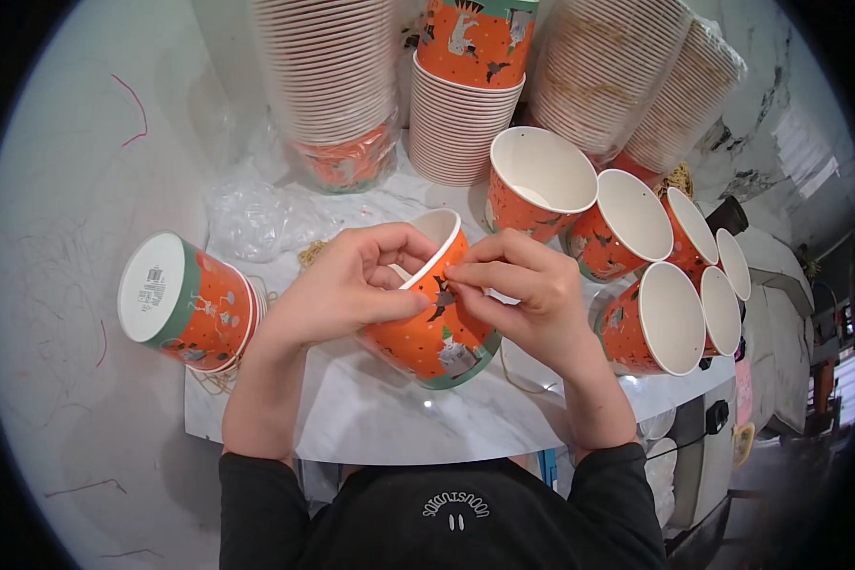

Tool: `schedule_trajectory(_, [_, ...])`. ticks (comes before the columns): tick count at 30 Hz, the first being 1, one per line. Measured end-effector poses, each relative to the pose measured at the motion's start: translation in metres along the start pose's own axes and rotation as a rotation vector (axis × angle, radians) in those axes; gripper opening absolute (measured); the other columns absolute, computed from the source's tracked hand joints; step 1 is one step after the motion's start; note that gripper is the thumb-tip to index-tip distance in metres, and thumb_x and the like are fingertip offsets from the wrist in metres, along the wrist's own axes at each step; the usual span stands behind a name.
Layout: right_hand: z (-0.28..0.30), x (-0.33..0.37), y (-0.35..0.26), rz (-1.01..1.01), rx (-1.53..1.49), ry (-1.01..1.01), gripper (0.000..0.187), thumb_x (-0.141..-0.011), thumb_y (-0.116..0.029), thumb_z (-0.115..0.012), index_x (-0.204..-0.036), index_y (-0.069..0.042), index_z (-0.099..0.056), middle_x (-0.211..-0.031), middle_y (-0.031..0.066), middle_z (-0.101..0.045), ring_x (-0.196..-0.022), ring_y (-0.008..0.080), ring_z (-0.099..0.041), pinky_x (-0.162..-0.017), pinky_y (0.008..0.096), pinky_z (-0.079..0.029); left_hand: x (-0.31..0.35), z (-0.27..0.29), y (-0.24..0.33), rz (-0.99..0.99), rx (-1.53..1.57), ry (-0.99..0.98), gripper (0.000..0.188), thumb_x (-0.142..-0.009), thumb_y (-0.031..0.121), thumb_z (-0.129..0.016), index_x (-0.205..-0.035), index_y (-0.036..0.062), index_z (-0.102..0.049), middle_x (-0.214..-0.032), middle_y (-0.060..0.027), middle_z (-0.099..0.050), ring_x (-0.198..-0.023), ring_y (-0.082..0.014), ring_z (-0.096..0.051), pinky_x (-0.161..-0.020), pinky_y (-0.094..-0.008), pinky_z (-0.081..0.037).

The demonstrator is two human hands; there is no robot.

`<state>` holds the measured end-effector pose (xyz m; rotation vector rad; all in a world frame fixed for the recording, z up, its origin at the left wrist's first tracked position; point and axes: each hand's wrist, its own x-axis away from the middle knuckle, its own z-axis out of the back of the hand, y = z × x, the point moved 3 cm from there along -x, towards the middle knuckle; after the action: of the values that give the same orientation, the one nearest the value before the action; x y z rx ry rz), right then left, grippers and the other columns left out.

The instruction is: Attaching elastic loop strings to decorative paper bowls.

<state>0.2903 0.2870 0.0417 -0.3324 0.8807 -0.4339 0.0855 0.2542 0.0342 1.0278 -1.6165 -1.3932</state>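
Note:
An orange paper bucket [410, 344] with a green base band and printed figures tilts over the table in front of me. My left hand [344, 285] grips its rim, fingers inside the opening and thumb pressed on the outer wall. At the outer wall just below the rim, my right hand [530, 296] is closed in a pinch. Whatever lies between those fingertips is too small or too covered to make out. Below the right hand, a thin cord [522, 388] curves over the tabletop.
Several similar buckets [673, 318] stand at the right. Tall nested stacks [465, 123] line the back, some wrapped in plastic. Upside-down buckets [154, 285] sit at the left, near a crumpled clear bag [256, 220]. The white marbled table [380, 437] has its front edge near my body.

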Motion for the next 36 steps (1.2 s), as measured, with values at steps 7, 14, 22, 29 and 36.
schedule_trajectory(7, [-0.001,-0.002,0.006,-0.11,-0.216,0.033,0.014,-0.082,0.002,-0.076,-0.095,-0.001,-0.074,-0.094,0.0066,-0.069,-0.078,0.0171,-0.071,-0.066,0.0283,-0.057,-0.007,0.013,-0.021,0.068,0.039,-0.032,0.017,-0.086,0.003,-0.077,-0.093,0.002,-0.062,-0.088,0.0023,-0.068,-0.078,-0.0022,-0.062,-0.071,-0.0186,-0.051])
schedule_trajectory(14, [-0.003,-0.001,0.002,-0.097,-0.152,0.039,0.016,-0.082,0.002,-0.076,-0.097,-0.001,-0.071,-0.094,0.0068,-0.066,-0.075,0.0173,-0.07,-0.064,0.0283,-0.057,-0.013,0.005,-0.013,0.122,0.073,0.003,0.046,-0.087,0.007,-0.081,-0.122,-0.001,-0.053,-0.1,-0.0122,-0.076,-0.091,-0.0101,-0.071,-0.077,-0.0232,-0.055])
schedule_trajectory(22, [-0.001,-0.001,0.001,-0.025,0.045,0.089,0.017,-0.081,-0.001,-0.077,-0.096,-0.002,-0.069,-0.093,0.0085,-0.066,-0.072,0.0238,-0.069,-0.061,0.0328,-0.057,-0.009,0.0,-0.007,0.102,0.096,0.06,0.057,-0.086,-0.001,-0.077,-0.138,-0.0041,-0.053,-0.112,-0.0109,-0.074,-0.096,-0.0116,-0.072,-0.086,-0.0244,-0.057])
schedule_trajectory(29, [-0.001,0.0,0.001,0.001,0.083,0.116,0.018,-0.081,-0.001,-0.077,-0.097,-0.003,-0.07,-0.093,0.0081,-0.066,-0.072,0.0241,-0.069,-0.06,0.0336,-0.057,-0.003,-0.006,-0.002,0.076,0.019,0.064,0.049,-0.084,0.001,-0.079,-0.129,-0.0047,-0.06,-0.107,-0.0058,-0.073,-0.087,-0.0087,-0.071,-0.075,-0.0234,-0.056])
schedule_trajectory(36, [-0.002,-0.001,-0.002,0.059,0.143,0.12,0.02,-0.078,-0.001,-0.079,-0.095,-0.004,-0.07,-0.09,0.006,-0.065,-0.069,0.0222,-0.068,-0.058,0.033,-0.055,0.001,-0.01,0.002,0.114,-0.058,0.046,0.047,-0.084,0.002,-0.078,-0.127,-0.0028,-0.061,-0.095,-0.0019,-0.072,-0.071,-0.0023,-0.063,-0.057,-0.0206,-0.046])
